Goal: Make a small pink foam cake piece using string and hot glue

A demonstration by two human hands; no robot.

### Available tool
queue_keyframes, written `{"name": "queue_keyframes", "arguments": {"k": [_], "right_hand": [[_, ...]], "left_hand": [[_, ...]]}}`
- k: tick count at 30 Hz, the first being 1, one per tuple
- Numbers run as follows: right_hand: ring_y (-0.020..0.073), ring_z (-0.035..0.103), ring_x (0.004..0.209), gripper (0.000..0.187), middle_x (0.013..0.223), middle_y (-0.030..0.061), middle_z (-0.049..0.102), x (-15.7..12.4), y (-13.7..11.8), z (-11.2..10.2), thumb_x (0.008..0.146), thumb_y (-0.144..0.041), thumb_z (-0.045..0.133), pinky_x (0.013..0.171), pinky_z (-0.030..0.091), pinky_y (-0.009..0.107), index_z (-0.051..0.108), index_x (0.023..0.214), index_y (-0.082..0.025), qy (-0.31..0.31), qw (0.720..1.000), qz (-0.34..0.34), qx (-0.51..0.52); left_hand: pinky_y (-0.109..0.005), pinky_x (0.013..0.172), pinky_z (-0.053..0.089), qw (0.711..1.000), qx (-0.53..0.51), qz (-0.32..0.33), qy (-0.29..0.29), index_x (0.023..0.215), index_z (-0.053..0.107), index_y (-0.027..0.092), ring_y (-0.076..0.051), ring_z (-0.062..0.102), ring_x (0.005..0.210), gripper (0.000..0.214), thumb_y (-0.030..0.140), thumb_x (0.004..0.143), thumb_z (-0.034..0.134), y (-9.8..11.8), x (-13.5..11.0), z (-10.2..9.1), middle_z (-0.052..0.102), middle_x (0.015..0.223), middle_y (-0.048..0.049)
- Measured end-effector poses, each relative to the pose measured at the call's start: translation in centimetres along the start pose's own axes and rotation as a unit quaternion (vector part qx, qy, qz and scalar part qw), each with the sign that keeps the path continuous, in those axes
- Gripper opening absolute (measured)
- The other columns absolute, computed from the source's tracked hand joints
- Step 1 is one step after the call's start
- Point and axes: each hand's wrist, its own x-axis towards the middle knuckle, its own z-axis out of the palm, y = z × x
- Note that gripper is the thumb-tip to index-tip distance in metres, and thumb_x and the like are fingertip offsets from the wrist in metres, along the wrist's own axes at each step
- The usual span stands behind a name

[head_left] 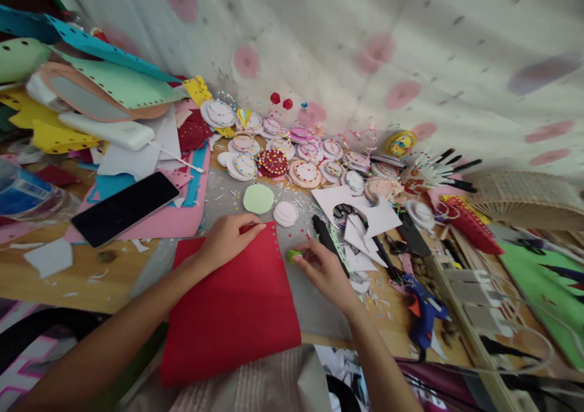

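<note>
A large sheet of red paper (237, 314) reaches from the table's front edge toward the middle, with a row of small punched holes along its right edge near the top corner. My left hand (230, 241) pinches its top edge close to that corner. Just right of the sheet, my right hand (323, 272) grips a small green paper punch (294, 255) between thumb and fingers, apart from the paper. Tiny red cut-outs lie beyond the punch. A white paper disc stack (286, 213) and a pale green scalloped paper piece (258, 199) lie beyond my hands.
Many small decorated paper crafts (274, 163) line the back by the curtain (319, 47). On the left are a phone (126, 208), coloured paper scraps and a plastic cup (27, 187). To the right lie white offcuts (365, 235), a blue glue gun (425, 311) and a power strip (474, 302).
</note>
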Motion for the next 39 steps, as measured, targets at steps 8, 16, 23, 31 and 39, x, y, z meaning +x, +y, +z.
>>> {"name": "queue_keyframes", "arguments": {"k": [8,16,23,31,39], "right_hand": [[0.0162,0.053,0.071,0.021,0.086,0.0037,0.058,0.7,0.0,0.6,0.089,-0.040,0.061,0.064,0.044,0.028,0.065,0.099,-0.022,0.002,1.000,-0.018,-0.014],[0.0173,0.054,0.076,0.019,0.091,0.0057,0.060,0.5,0.0,1.3,0.089,-0.039,0.062,0.067,0.044,0.029,0.064,0.091,-0.021,0.007,1.000,0.000,0.000],[0.0157,0.058,0.071,0.028,0.086,0.0041,0.063,0.3,0.4,0.6,0.092,-0.047,0.052,0.061,0.049,0.027,0.060,0.097,-0.021,0.001,0.994,0.068,0.090],[0.0158,0.058,0.077,0.033,0.085,0.0014,0.058,0.1,-0.3,0.3,0.083,-0.052,0.064,0.069,0.053,0.028,0.054,0.093,-0.023,-0.021,0.982,0.075,0.169],[0.0157,0.056,0.086,0.022,0.092,0.0006,0.058,0.0,-1.7,0.1,0.086,-0.046,0.064,0.077,0.048,0.026,0.057,0.093,-0.026,-0.038,0.970,0.082,0.227]], "left_hand": [[-0.027,0.072,0.045,0.998,0.069,0.003,0.006,0.089,0.073,0.021,-0.021,0.068,0.082,0.025,0.037,0.090,0.053,-0.4,0.8,1.5,0.076,0.090,-0.0055],[-0.028,0.074,0.046,0.999,0.043,0.008,0.006,0.089,0.071,0.019,-0.021,0.067,0.081,0.024,0.033,0.092,0.052,-0.8,0.8,1.5,0.075,0.088,-0.0060],[-0.026,0.077,0.047,0.999,-0.014,0.041,-0.007,0.090,0.069,0.019,-0.017,0.067,0.081,0.026,0.036,0.093,0.050,-0.3,0.4,0.5,0.074,0.089,-0.0026],[-0.025,0.078,0.046,0.997,-0.024,0.070,0.001,0.089,0.067,0.019,-0.016,0.065,0.081,0.020,0.032,0.093,0.052,0.5,0.1,0.1,0.073,0.087,-0.0016],[-0.026,0.084,0.045,0.996,0.001,0.084,-0.012,0.095,0.067,0.016,-0.016,0.064,0.088,0.024,0.027,0.097,0.045,1.9,-0.3,-1.0,0.072,0.093,-0.0035]]}}
